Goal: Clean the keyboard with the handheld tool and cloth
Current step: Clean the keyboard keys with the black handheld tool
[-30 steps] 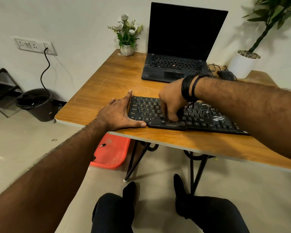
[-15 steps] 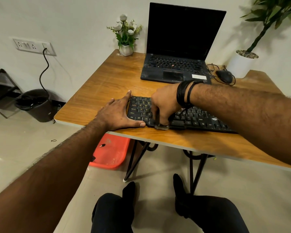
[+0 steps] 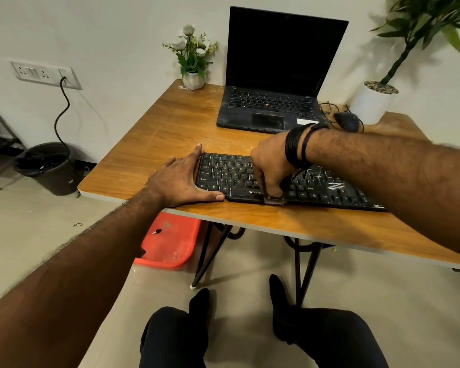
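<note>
Keyboard (image 3: 250, 179) lies at the desk (image 3: 157, 134) front edge, our left hand (image 3: 181, 181) flat against its end, our right hand (image 3: 270, 166) pinching the handheld tool (image 3: 272, 199) at the spacebar; we judge short, light strokes best.

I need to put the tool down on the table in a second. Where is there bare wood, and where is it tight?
Bare wood: the wide patch left of the laptop, between the flower vase and the left hand; also the near strip in front of the keyboard. Tight: the far right corner, with the mouse, its cable and the white plant pot. The right hand grips the tool.
</note>
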